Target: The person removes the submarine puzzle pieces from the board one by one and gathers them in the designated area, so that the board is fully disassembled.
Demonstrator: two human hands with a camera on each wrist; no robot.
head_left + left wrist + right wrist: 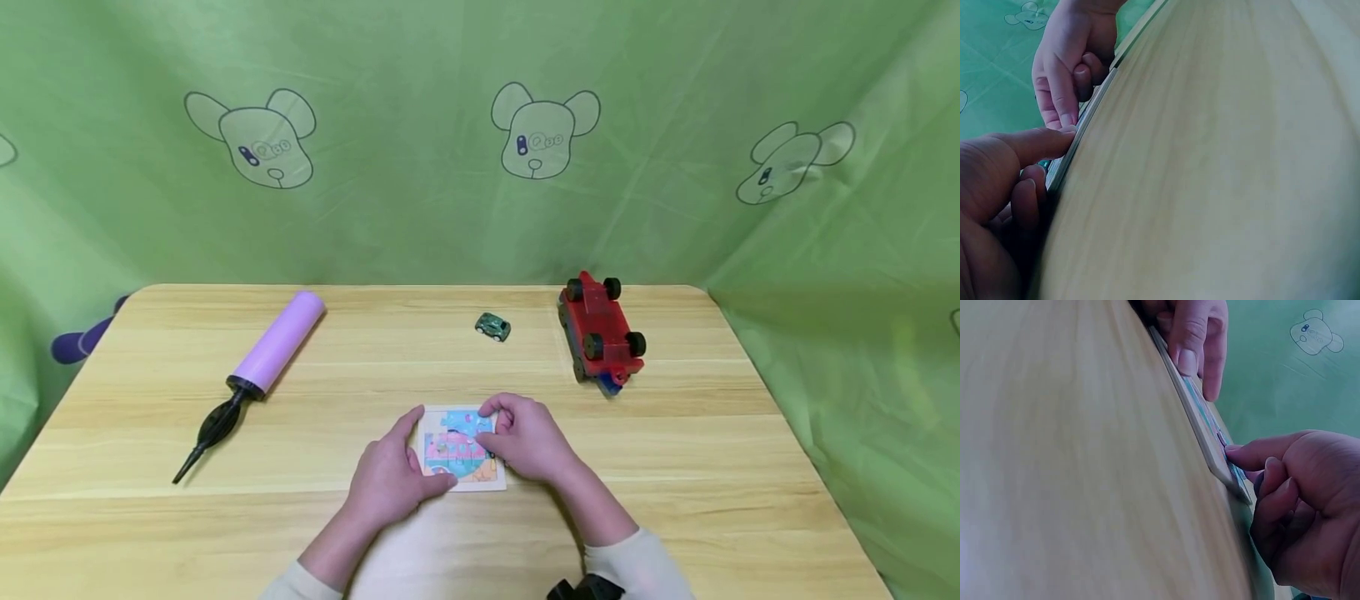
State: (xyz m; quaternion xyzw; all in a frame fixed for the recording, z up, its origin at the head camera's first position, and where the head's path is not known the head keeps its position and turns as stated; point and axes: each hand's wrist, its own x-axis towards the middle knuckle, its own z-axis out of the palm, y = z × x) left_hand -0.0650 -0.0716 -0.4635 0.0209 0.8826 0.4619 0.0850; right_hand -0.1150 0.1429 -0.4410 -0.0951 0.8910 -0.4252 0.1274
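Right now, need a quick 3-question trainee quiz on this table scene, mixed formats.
1. True or false: both hands touch the puzzle.
2. Multiple choice: what lies nearest the red truck? A) pump B) green car C) puzzle
3. Fill in: the purple pump lies to the ____ of the puzzle in the head view.

Key:
1. True. The left hand rests on its left edge, and the right hand has curled fingers at its top right.
2. B, the green car.
3. Left.
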